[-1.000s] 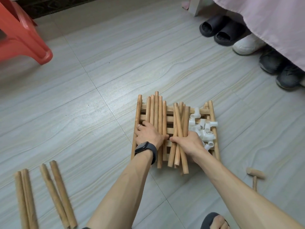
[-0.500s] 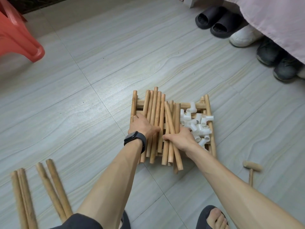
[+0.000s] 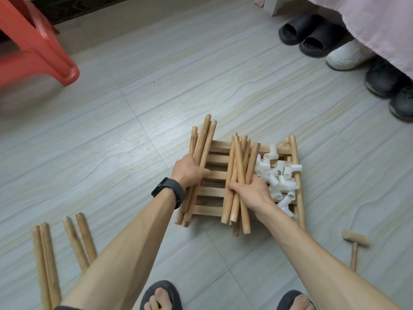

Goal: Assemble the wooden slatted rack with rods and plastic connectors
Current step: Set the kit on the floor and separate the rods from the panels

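A wooden slatted panel [image 3: 214,175] lies flat on the floor. My left hand [image 3: 190,171] grips a bundle of wooden rods [image 3: 204,144] at the panel's left side. A second bundle of rods [image 3: 240,166] sits in the middle, gripped by my right hand [image 3: 252,193]. Between the two bundles the bare slats show. Several white plastic connectors [image 3: 279,177] are piled on the panel's right part, just right of my right hand.
Several loose rods [image 3: 62,249] lie on the floor at the lower left. A small wooden mallet [image 3: 355,242] rests at the lower right. A red plastic stool [image 3: 38,48] stands top left. Shoes [image 3: 312,39] and a pink cloth [image 3: 368,21] fill the top right. My sandalled feet [image 3: 159,298] are at the bottom.
The rods formed one heap on the panel; now they are split into two bundles. My left hand has drawn its bundle to the left, uncovering the slats.
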The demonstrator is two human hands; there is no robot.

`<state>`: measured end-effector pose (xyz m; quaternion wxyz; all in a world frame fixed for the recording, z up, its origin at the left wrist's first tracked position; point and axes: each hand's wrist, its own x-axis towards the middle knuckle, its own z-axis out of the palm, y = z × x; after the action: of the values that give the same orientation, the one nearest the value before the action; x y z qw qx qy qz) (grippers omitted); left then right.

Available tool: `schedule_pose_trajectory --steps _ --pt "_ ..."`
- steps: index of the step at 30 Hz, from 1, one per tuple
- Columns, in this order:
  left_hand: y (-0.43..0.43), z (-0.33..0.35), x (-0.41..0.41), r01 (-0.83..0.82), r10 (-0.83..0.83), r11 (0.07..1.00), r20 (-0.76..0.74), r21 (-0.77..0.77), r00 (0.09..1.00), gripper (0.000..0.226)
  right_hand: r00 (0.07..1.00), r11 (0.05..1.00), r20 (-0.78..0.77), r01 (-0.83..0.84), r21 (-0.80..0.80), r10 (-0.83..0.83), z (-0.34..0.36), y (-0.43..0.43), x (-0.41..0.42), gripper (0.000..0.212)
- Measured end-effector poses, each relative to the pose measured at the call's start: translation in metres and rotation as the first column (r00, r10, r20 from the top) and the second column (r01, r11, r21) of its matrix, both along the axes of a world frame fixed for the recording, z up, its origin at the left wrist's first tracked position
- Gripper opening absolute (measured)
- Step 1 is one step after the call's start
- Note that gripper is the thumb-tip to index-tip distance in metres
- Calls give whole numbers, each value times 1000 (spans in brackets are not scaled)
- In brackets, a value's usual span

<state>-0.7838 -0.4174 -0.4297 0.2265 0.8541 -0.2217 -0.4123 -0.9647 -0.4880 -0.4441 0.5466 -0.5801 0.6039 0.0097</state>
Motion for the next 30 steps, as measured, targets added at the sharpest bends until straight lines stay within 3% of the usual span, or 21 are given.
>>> schedule_pose_trajectory --steps 4,8,12,15,20,26,30 --pt "68 20 27 -265 244 953 -142 -149 959 32 999 1000 48 10 -21 -9 23 17 12 36" --pt "188 13 59 -455 456 885 -12 -101 890 35 981 993 160 -116 36 109 47 59 36 29" --pt "315 -7 87 -610 596 791 158 53 787 44 935 932 174 -335 139 310 37 120 75 24" --pt "393 -27 98 -671 615 708 275 218 739 51 893 862 151 -448 236 423 14 168 105 25" --pt "453 -64 102 -685 641 635 251 356 725 50 822 768 129 -565 301 554 -24 233 145 37" --pt "442 -77 82 -787 723 585 314 196 615 81 697 678 5 -699 227 717 -47 277 169 36" --pt "426 -76 65 -649 541 706 374 285 753 98 646 665 -211 -746 29 734 -50 294 168 47"
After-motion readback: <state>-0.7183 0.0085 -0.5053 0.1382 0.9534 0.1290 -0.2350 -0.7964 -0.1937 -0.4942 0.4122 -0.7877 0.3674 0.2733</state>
